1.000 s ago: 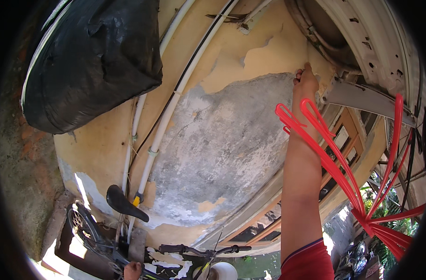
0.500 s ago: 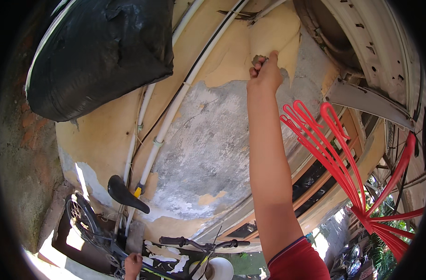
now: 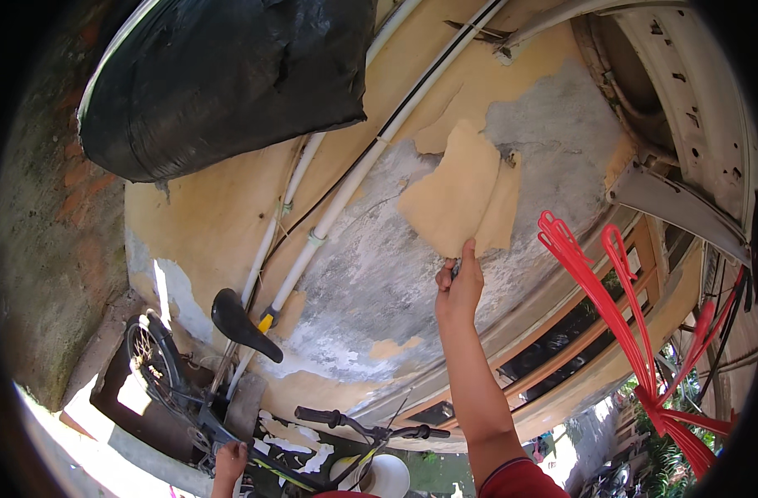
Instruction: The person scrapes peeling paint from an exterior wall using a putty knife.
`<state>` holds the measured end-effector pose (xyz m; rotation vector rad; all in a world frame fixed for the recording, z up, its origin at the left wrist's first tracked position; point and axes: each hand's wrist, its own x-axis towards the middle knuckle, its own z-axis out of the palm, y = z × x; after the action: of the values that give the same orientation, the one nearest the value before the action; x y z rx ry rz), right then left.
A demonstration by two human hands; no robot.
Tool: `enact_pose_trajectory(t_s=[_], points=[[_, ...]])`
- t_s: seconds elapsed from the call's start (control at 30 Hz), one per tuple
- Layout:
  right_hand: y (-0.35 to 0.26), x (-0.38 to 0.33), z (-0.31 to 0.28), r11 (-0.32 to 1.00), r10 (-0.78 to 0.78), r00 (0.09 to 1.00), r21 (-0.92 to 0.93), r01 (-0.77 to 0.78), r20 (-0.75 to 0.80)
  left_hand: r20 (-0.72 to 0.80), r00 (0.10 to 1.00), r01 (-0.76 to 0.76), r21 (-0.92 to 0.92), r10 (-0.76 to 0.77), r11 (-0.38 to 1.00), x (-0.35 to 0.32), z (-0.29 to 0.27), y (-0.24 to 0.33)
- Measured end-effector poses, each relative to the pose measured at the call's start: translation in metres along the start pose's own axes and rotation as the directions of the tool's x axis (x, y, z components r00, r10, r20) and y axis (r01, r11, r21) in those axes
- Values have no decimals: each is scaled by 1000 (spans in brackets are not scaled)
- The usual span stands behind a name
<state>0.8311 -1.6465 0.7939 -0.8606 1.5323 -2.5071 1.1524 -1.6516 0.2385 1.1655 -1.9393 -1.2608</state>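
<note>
Nearest, the left hand (image 3: pixel 229 459) is low by the bicycle frame (image 3: pixel 292 476), its fingers curled; whether they hold anything, I cannot tell. Farther out, the right hand (image 3: pixel 460 286) pinches the lower tip of a large yellow paint flake (image 3: pixel 449 195) between thumb and fingers. The flake lies before the bare grey plaster (image 3: pixel 354 257); whether its top is attached is unclear. Judging by its crease, a slow, even pull suits it best, as jerking could tear it.

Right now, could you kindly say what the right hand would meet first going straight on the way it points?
The right hand would probably meet the loose yellow paint sheet just ahead; exact depth is unclear.
</note>
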Motion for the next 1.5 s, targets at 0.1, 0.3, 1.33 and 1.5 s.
enact_pose_trajectory(t_s=[0.1, 0.3, 1.33, 1.5], points=[[33, -26, -38, 993, 56, 998, -110, -53, 24, -6, 998, 62, -34, -63, 997, 6, -6, 4], [84, -62, -185, 846, 49, 999, -532, -41, 1, 2, 999, 51, -52, -51, 997, 2, 0, -6], [-24, -17, -228, -797, 415, 898, -534, 283, -144, -49, 998, 42, 17, -41, 999, 4, -26, -8], [-38, -29, -173, -394, 274, 905, -820, 415, 326, -104, 990, 97, 60, -90, 993, -7, -38, -20]])
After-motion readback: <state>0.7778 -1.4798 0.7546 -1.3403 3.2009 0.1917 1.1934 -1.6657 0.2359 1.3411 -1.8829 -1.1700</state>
